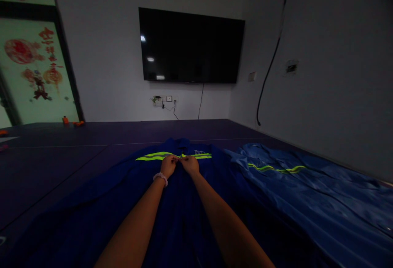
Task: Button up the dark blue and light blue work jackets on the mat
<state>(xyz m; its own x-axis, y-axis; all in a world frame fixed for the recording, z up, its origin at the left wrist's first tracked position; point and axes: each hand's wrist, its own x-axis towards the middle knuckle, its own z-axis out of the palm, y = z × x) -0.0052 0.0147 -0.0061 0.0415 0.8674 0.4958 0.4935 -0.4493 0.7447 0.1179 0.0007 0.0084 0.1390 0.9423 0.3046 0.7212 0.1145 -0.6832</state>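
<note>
Head view: a dark blue fabric work jacket (184,206) with a neon yellow reflective stripe (153,156) lies flat on a dark purple table (61,165). The left hand (168,166) and right hand (190,164) meet at its chest, fingertips pinched closed on the cloth; small white print (196,151) nearby is unreadable

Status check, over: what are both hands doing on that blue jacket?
left hand and right hand pinch dark blue jacket front at yellow stripe. Jacket flat on table. Lighter blue jacket alongside, clear of hands.

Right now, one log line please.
dark blue jacket: spread flat | left hand: pinching its front | right hand: pinching its front | lighter jacket: alongside
</note>
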